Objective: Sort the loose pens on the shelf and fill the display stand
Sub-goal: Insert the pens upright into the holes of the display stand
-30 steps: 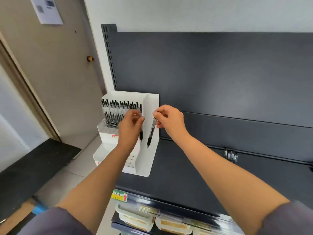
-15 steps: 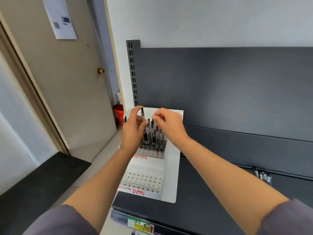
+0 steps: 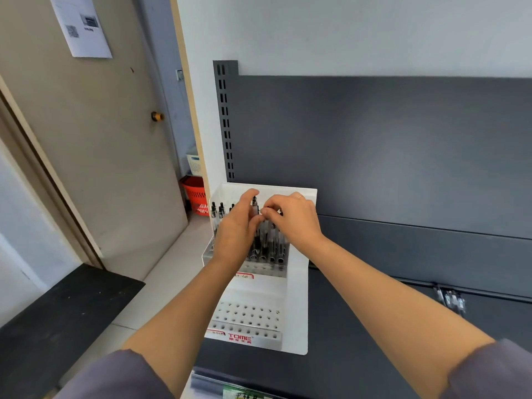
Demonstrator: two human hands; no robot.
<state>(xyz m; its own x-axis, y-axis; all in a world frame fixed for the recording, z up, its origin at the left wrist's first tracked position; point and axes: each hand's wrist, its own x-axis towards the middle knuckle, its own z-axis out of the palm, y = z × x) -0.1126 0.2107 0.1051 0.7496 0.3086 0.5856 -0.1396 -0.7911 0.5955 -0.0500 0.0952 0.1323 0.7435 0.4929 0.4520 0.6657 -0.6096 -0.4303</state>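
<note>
Seating the pen [image 3: 254, 207], pinched by the left hand [image 3: 236, 227] and right hand [image 3: 290, 220] above the rear tier of the display stand [image 3: 299, 283] at the left end of the shelf [image 3: 359, 326], is best done with its tip aligned to a free hole.

- Setting: retail shop, stationery aisle.
- Slotted shelving upright [image 3: 225, 122], 11 o'clock.
- Branded pen display stand [image 3: 298, 312], 6 o'clock.
- Red shopping basket [image 3: 195, 197], 9 o'clock.
</note>
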